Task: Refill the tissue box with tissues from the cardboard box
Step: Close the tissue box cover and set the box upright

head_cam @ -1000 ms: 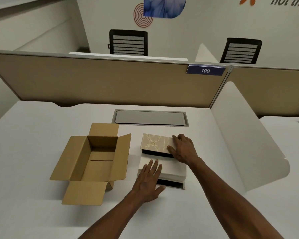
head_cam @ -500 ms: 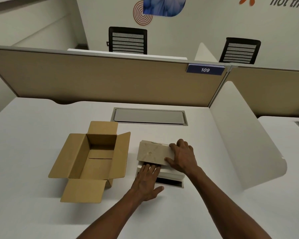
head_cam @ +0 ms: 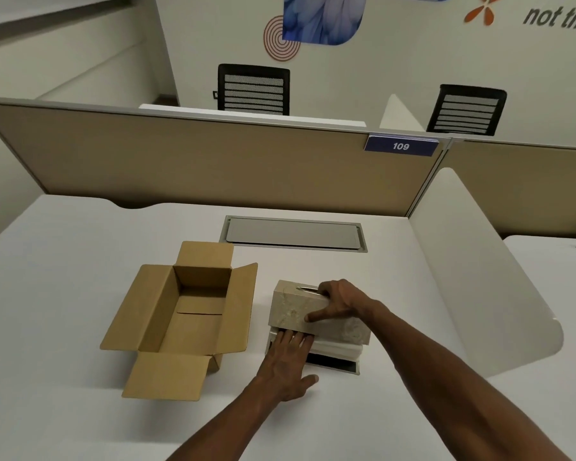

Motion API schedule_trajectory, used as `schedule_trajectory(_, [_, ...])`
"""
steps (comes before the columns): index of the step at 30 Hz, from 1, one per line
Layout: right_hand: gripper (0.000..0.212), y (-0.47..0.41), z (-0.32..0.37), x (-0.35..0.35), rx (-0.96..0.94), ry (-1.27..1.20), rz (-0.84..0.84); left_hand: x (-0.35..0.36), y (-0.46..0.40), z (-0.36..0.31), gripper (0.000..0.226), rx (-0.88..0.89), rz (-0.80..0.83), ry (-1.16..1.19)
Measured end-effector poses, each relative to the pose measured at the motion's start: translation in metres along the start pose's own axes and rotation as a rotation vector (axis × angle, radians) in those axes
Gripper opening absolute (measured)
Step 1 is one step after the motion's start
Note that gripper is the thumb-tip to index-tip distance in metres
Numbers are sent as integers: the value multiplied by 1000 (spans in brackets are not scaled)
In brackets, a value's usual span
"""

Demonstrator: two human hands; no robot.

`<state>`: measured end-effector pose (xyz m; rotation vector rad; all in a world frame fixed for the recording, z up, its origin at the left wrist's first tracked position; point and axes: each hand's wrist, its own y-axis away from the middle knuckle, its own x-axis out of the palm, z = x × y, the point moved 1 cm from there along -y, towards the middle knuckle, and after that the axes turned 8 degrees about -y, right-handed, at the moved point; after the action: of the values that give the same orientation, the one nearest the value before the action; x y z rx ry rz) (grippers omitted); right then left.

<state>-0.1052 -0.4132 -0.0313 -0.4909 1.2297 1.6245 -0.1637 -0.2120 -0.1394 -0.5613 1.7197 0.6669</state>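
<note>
**Surroundings Beyond the Work**

White tabletop [head_cam: 64, 294] with a grey cable hatch [head_cam: 293, 234] set flush. Tan partition [head_cam: 197, 161] behind, tagged with blue plate "109" [head_cam: 400, 146]. White side divider [head_cam: 479, 261] at right. Two black mesh chairs [head_cam: 253, 89] [head_cam: 466, 109] beyond, wall graphics [head_cam: 323, 18] above.

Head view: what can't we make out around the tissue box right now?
- Tissue stack: mostly hidden under the tissue box cover and left hand.
- Base tray: only the near edge shows.
- Cover's slot: partly behind the right hand.
- Cardboard box: near inner wall is out of sight.
- Wall lettering: cut off by the right edge.
</note>
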Motion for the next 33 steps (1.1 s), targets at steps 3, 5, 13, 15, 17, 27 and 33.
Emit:
schedule_trajectory(3, [75, -10, 6, -4, 58, -17, 101, 0, 0, 0, 92, 5, 8, -10])
schedule_trajectory(5, [75, -15, 8, -8, 85, -3, 134, 0, -1, 1, 92, 2, 29, -12])
schedule_trajectory(13, [75, -18, 9, -8, 95, -3, 159, -3, 7, 7, 83, 28, -9, -3])
schedule_trajectory(15, [74, -17, 8, -5, 93, -2, 167, -3, 18, 12, 76, 62, -46, 32])
schedule_trajectory(17, [72, -15, 9, -2, 85, 11, 173, -4, 31, 16, 73, 85, -130, 36])
schedule_trajectory(27, [79, -4, 6, 9, 10, 29, 108, 17, 59, 7, 53, 34, -326, 34])
schedule_trajectory(33, [84, 7, 10, 19, -58, 111, 80, 29, 68, 0, 58, -296, -111, 514])
